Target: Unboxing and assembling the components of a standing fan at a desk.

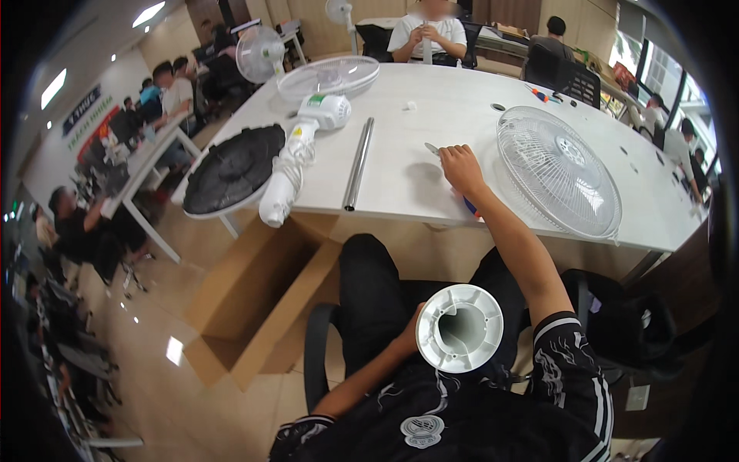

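Observation:
My left hand [408, 336] is wrapped around a hollow white plastic fan column [459, 329] above my lap. Its open, ribbed round end faces up, and part of the hand is hidden behind it. Over the table, my right hand [462, 167] pinches a small, flat greyish piece [433, 148] whose exact kind I cannot make out. Under the right wrist, a screwdriver [471, 206] with a blue and red handle is partly covered. To the right of that hand lies a round white fan guard [558, 171].
On the white table [408, 189] a chrome pole [359, 165] lies left of centre. Beside it are a white fan motor [329, 112] with a bundled cord, a black round base [235, 169] and another guard [331, 77]. An open cardboard box [262, 296] stands below; a person [427, 38] sits opposite.

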{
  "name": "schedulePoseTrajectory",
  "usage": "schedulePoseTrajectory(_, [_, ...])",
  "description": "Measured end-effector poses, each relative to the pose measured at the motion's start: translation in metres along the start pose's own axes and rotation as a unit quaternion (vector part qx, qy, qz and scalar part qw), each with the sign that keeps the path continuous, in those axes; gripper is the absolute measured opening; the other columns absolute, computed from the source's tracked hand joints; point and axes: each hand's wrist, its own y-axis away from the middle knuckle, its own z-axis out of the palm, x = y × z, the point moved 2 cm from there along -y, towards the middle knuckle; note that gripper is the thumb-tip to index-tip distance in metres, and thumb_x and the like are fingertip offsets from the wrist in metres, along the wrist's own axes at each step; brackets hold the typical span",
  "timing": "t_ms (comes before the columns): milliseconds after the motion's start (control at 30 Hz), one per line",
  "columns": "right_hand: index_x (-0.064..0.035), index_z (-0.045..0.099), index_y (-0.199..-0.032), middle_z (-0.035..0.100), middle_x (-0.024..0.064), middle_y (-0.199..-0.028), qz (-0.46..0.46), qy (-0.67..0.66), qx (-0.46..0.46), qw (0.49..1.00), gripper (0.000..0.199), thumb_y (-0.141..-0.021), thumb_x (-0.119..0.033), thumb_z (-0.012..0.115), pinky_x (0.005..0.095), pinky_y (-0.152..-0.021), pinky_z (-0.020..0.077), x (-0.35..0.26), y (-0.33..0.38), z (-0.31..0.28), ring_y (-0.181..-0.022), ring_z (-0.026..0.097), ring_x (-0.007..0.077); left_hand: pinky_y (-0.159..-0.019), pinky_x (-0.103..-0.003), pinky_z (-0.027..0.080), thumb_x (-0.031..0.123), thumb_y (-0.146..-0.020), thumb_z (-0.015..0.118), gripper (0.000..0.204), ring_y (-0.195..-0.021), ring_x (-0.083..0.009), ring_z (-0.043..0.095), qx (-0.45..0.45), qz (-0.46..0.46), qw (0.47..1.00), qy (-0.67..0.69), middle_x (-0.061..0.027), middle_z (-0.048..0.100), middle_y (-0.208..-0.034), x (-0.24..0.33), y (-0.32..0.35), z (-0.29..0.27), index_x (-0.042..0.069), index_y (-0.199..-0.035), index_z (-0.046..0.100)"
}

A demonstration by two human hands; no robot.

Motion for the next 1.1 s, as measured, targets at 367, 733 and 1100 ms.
schedulePoseTrajectory(367, [0.0056, 0.068, -0.098, 0.068, 0.0177, -0.073, 0.382, -0.354, 0.177, 0.835, 0.027, -0.096, -0.017, 0.054, 0.0370, -0.059, 0.0514, 0.018, 0.009, -0.069, -0.058, 0.065, 0.0239, -0.073, -0.040, 0.053, 0.030, -0.059, 0.083, 0.058, -0.079, -0.0342, 0.066, -0.021, -0.017, 1.000, -0.006, -0.0185, 0.067, -0.092, 0.004, 0.009, 0.001, -0.002, -0.103, 0.064])
schedulePoseTrajectory(733, [0.0076, 0.066, -0.095, 0.065, 0.0058, -0.078, 0.330, -0.624, 0.223, 0.672, 0.028, -0.099, -0.018, 0.055, 0.0261, -0.065, 0.0557, -0.038, 0.096, -0.213, -0.066, 0.064, 0.0117, -0.073, -0.039, 0.053, 0.029, -0.059, 0.083, 0.057, -0.079, -0.0335, 0.066, -0.059, -0.008, 0.998, 0.015, -0.0181, 0.067, -0.092, -0.002, -0.002, 0.003, -0.002, -0.102, 0.064])
schedulePoseTrajectory(1100, [-0.0014, 0.072, -0.096, 0.073, 0.0119, -0.093, 0.031, -0.284, 0.149, 0.947, 0.019, -0.078, -0.002, 0.069, 0.0308, -0.063, 0.0568, -0.111, 0.159, -0.342, -0.073, 0.071, 0.0248, -0.073, -0.039, 0.054, 0.028, -0.059, 0.083, 0.056, -0.079, -0.0327, 0.067, -0.141, 0.015, 0.988, 0.057, -0.0178, 0.067, -0.091, -0.014, -0.040, 0.034, -0.002, -0.102, 0.064])
